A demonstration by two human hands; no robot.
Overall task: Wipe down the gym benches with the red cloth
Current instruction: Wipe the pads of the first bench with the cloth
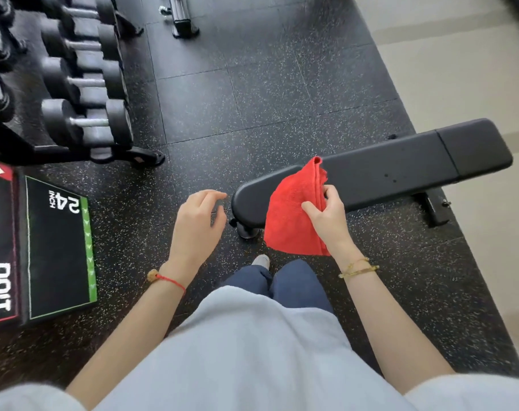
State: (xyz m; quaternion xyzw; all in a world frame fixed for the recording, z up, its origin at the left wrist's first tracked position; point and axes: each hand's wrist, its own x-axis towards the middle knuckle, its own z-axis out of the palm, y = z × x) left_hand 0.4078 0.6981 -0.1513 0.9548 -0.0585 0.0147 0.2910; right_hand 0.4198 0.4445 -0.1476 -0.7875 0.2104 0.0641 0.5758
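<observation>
Cloth [290, 215] is bright red, plain, no print. Bench [400, 170] is matte black all over, pad and frame. Floor [252, 93] is black rubber tiles w/ white and tan specks; beyond it, a pale cream strip [460, 69]. Dumbbells [86, 120] are dark grey w/ silver handles, on a black rack. Jump box [56, 247] is black w/ white lettering, green edge w/ small chevrons, red trim on its other face. Left wrist has a red string [167, 279], right wrist a gold bracelet [357, 269]. Shirt [252, 351] light grey, trousers [293, 286] navy.
</observation>
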